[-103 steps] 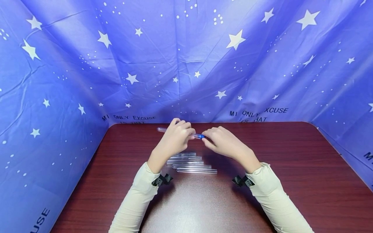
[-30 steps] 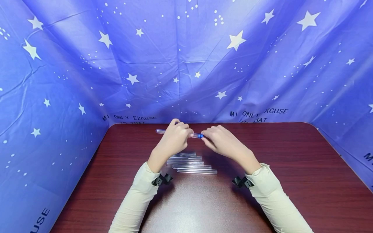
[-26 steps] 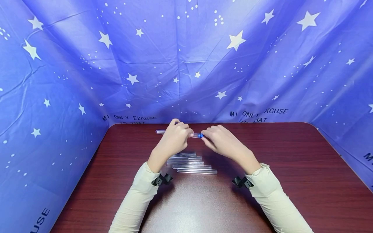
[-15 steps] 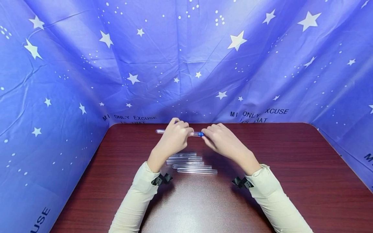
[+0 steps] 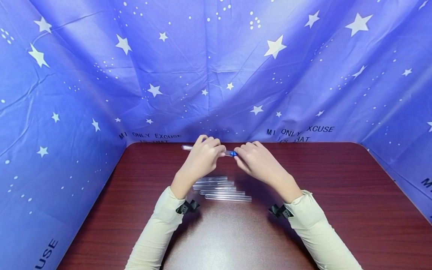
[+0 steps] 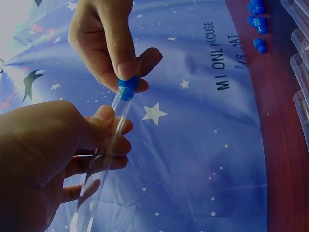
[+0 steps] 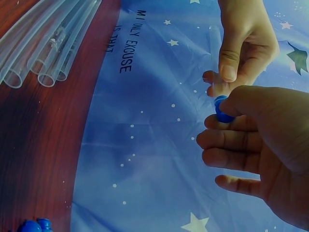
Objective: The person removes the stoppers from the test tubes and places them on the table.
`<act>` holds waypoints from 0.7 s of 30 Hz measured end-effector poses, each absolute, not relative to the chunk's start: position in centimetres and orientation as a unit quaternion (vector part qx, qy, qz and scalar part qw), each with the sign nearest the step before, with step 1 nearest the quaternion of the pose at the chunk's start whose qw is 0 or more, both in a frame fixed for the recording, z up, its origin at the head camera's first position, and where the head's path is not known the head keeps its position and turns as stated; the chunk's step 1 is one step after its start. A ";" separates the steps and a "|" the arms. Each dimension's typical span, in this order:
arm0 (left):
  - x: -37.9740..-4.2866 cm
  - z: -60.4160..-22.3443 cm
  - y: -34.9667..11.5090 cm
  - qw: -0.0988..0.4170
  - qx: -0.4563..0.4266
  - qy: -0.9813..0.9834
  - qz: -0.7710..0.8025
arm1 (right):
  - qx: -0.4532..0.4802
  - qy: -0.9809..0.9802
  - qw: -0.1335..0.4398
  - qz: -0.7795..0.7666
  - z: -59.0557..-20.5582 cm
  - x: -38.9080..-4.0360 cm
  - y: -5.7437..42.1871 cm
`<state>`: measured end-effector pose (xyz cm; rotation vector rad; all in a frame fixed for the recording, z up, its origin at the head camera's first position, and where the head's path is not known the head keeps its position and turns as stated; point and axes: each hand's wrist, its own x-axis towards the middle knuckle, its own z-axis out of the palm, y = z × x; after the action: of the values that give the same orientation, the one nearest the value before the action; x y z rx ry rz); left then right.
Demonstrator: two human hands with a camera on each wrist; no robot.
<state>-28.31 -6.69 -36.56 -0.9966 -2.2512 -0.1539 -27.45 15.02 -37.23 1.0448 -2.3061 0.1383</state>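
Note:
My left hand [image 5: 203,156] holds a clear test tube [image 6: 84,215] lengthwise, its rounded end sticking out on the left in the head view. Thumb and fingers grip it near the mouth. From the other side, my right hand [image 5: 258,160] pinches a blue stopper [image 6: 127,90] between thumb and forefinger. The stopper sits at the tube's mouth, its narrower part against or inside the rim; how deep it goes cannot be told. The other right fingers are spread loosely in the right wrist view. Both hands are raised above the table's far part.
Several clear test tubes [image 5: 228,198] lie side by side on the dark red wooden table [image 5: 354,210], nearer than my hands. Loose blue stoppers [image 6: 259,45] lie on the table in the left wrist view. A blue star-patterned cloth [image 5: 209,67] hangs behind and at the sides.
Both hands have risen slightly, and the tube's stoppered end has come up, so the tube lies more level. The grips on tube and stopper stay the same. The loose tubes have not moved.

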 end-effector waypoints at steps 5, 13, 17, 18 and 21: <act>-28.5 -36.8 -6.6 0.336 -0.383 -0.857 -0.078 | 0.379 -0.869 0.313 0.051 -37.2 -27.5 15.1; -28.5 -36.7 -6.4 0.341 -0.387 -0.852 -0.087 | 0.378 -0.864 0.327 0.058 -37.0 -27.6 15.3; -28.5 -36.7 -6.4 0.342 -0.389 -0.851 -0.089 | 0.381 -0.863 0.326 0.064 -37.0 -27.5 15.4; -28.5 -36.7 -6.4 0.343 -0.389 -0.851 -0.089 | 0.382 -0.862 0.327 0.065 -37.0 -27.5 15.4; -28.4 -36.6 -6.3 0.347 -0.391 -0.848 -0.090 | 0.384 -0.860 0.329 0.067 -36.9 -27.5 15.4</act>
<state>-28.42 -6.33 -36.61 -1.0130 -2.1987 -0.2335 -27.52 15.41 -36.92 1.0056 -2.2512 0.1762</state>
